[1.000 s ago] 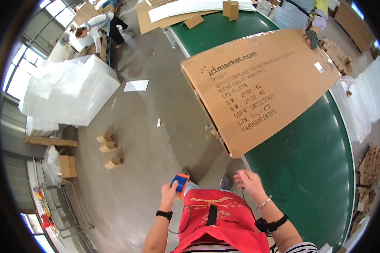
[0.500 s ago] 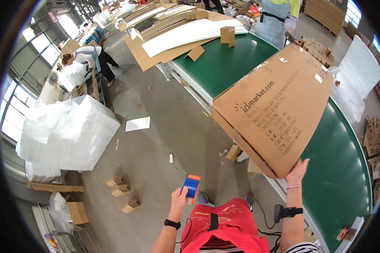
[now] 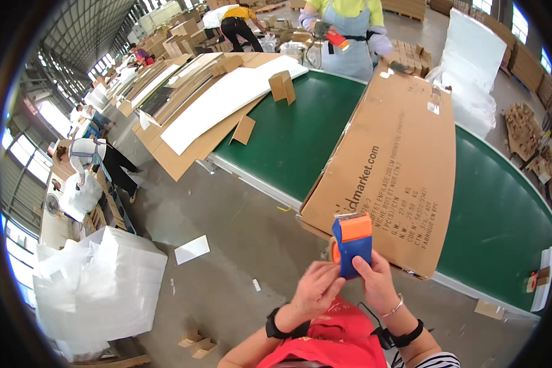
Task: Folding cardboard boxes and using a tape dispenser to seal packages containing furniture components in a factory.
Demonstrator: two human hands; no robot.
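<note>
A blue tape dispenser with orange parts (image 3: 353,248) is upright in my right hand (image 3: 380,285), its toothed edge pointing away from me. My left hand (image 3: 319,287) is beside the dispenser's lower left side, fingers curled and pressed together by the orange roll. Whether anything is pinched in them is hidden. Just beyond lies a large brown printed carton (image 3: 405,153), flat across the green-topped table (image 3: 313,110). The dispenser overlaps the carton's near left corner in view. Neither hand is seen gripping the carton.
Opposite, a person in a blue apron (image 3: 346,55) holds a red tape tool (image 3: 335,40), other gloved hand at the carton's far end. Bent cardboard pieces (image 3: 281,87) and a white panel (image 3: 227,101) are at the table's left. Wrapped foam (image 3: 98,288) stands on the floor left.
My right hand has let go of the carton, which has come down from its tilt onto the table. The tape dispenser has passed from my left hand to my right.
</note>
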